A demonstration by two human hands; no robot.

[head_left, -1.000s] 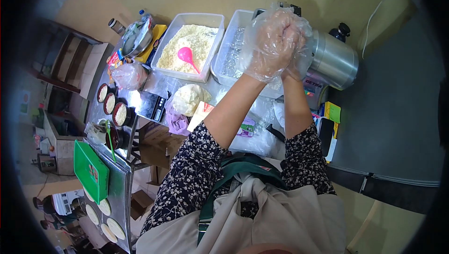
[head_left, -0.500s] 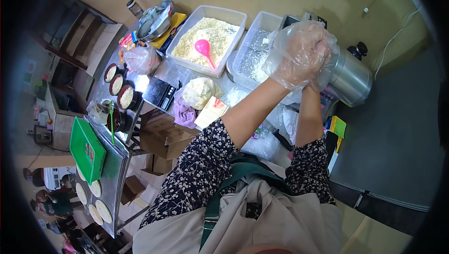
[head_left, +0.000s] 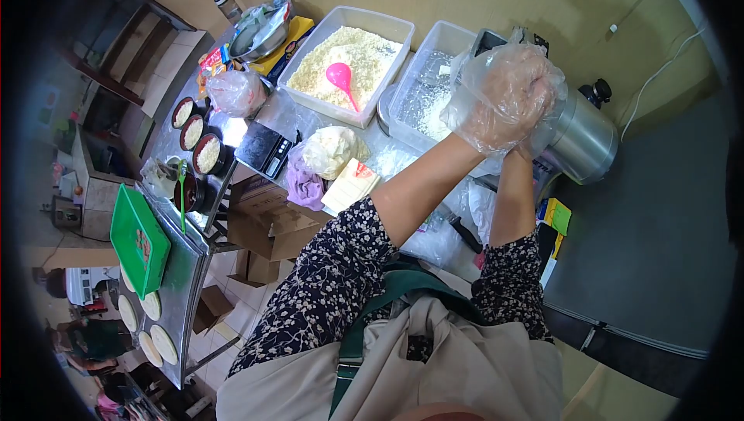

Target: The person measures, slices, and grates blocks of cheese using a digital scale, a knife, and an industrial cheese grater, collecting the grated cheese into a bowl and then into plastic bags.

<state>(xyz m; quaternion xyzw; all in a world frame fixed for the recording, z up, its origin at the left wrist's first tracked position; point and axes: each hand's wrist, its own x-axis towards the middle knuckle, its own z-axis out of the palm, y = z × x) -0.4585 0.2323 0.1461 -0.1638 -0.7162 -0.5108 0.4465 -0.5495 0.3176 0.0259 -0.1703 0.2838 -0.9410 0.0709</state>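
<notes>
Both of my hands are raised together at the upper right, in loose, clear plastic gloves. My left hand point(head_left: 511, 95) is in front, its fingers curled and pressed inwards; what they close on is hidden by the crinkled plastic. My right hand point(head_left: 535, 144) is behind and below it, mostly covered, so its fingers do not show. Beside and partly behind the hands are a clear plastic tub point(head_left: 409, 107) with white powder inside and a large silver metal cylinder point(head_left: 583, 136).
A tub of pale crumbs point(head_left: 310, 72) holds a pink scoop point(head_left: 339, 77). Nearby are a digital scale point(head_left: 262, 150), a bag of white dough-like stuff point(head_left: 333, 150), a black-handled knife point(head_left: 465, 233) and brown bowls point(head_left: 208, 156). A green tray point(head_left: 139, 239) and flat dough rounds point(head_left: 163, 343) are at left.
The view has shifted slightly, so the tables and tubs sit a little differently in it. My hands stay together in the same place, with only a slight movement of the left.
</notes>
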